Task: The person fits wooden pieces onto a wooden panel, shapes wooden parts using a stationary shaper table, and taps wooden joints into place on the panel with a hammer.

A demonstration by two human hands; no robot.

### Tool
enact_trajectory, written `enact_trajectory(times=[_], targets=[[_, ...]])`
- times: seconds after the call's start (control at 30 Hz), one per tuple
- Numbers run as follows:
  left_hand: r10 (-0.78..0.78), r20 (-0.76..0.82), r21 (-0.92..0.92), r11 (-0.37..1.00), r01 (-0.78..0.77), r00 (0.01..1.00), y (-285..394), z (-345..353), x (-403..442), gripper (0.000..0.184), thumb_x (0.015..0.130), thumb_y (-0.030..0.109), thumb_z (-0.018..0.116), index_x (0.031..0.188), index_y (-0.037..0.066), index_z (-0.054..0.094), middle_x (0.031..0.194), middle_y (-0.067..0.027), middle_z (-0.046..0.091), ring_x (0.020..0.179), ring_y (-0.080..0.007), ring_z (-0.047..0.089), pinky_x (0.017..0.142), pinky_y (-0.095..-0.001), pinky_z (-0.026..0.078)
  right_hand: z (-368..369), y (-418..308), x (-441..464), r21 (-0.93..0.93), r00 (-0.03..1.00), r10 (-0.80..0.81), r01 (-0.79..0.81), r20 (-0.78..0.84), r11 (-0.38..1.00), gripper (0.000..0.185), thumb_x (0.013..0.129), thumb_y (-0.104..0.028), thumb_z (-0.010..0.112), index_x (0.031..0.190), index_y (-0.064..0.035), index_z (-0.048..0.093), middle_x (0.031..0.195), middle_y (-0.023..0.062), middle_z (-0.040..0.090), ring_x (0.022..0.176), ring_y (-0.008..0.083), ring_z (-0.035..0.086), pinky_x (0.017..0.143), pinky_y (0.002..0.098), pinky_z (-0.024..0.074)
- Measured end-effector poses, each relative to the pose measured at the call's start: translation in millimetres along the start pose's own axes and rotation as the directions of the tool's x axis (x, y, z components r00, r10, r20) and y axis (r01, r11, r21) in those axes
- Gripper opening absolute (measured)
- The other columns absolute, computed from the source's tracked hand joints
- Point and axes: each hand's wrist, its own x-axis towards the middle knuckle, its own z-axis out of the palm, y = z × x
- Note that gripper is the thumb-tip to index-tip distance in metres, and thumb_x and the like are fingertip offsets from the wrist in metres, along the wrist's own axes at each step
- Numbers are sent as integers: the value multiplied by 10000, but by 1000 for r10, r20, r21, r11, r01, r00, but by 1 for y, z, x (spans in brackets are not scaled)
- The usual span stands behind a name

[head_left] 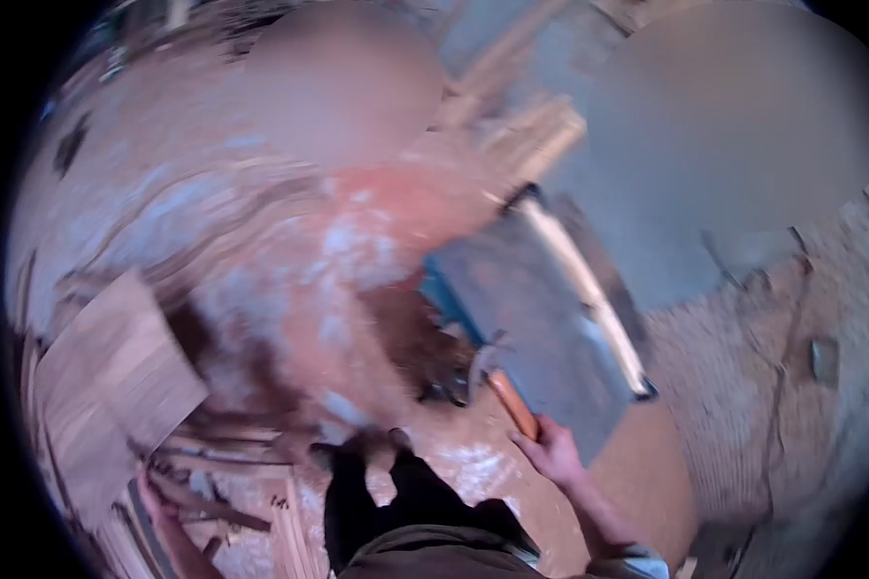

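Observation:
My right hand point(555, 452) is closed round the orange wooden handle of a hammer point(517, 405), whose curved metal head points away from me. The hammer is over the near left side of a grey metal machine table point(560, 347). At the lower left, my left hand point(160, 497) is at the near corner of a flat square wooden board point(121, 372) and appears to grip its edge. The board is tilted, and the fingers there are partly blurred.
A pale wooden strip point(589, 294) runs along the machine table. Wood strips point(232, 449) lie beside my legs at lower left. Timber pieces point(541, 135) lie behind the machine. Sawdust point(348, 241) covers the floor. Cables point(792, 318) trail at right. Two areas at the top are blurred out.

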Motion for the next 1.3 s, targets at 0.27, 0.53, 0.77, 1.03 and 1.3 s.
enact_trajectory(times=[0.27, 0.53, 0.77, 1.03, 1.3], targets=[[234, 177, 223, 936, -271, 956, -25, -59, 2, 676, 954, 495, 510, 1430, 28, 397, 1389, -128, 487, 1266, -283, 461, 1042, -448, 379, -51, 160, -3, -105, 985, 98, -114, -142, 988, 392, 837, -403, 687, 1009, -53, 641, 759, 183, 667, 720, 355, 670, 664, 439, 527], [381, 117, 442, 807, -391, 917, -115, -30, -133, 565, 722, 130, 623, 1265, 10, 527, 968, -106, 653, 778, -255, 599, 720, -359, 502, -83, 365, -13, -109, 965, 107, -136, -241, 985, 375, 863, -418, 665, 962, -57, 640, 802, 198, 672, 753, 391, 667, 646, 470, 527], [181, -9, 403, 901, -162, 983, -146, 34, -136, 675, 919, 507, 568, 1388, 44, 423, 1261, -97, 541, 1160, -283, 505, 997, -447, 406, -107, 457, -19, -95, 966, 153, -176, -210, 980, 405, 867, -458, 658, 1001, -77, 639, 836, 197, 675, 786, 385, 664, 675, 478, 525], [57, 72, 423, 902, -82, 996, -165, 186, -200, 353, 913, 464, 601, 1073, 150, 574, 881, -25, 586, 755, -179, 578, 608, -349, 506, -100, 488, -10, -83, 975, 170, -183, -141, 980, 443, 877, -492, 632, 984, -63, 627, 799, 208, 666, 753, 414, 649, 665, 490, 514], [25, 71, 437, 898, -54, 997, -188, 212, -214, 390, 927, 461, 586, 1110, 118, 554, 781, -54, 618, 559, -169, 583, 489, -308, 502, -102, 511, 1, -31, 972, 164, -172, -169, 985, 478, 873, -538, 615, 915, -62, 620, 764, 211, 644, 728, 403, 649, 629, 470, 509]])
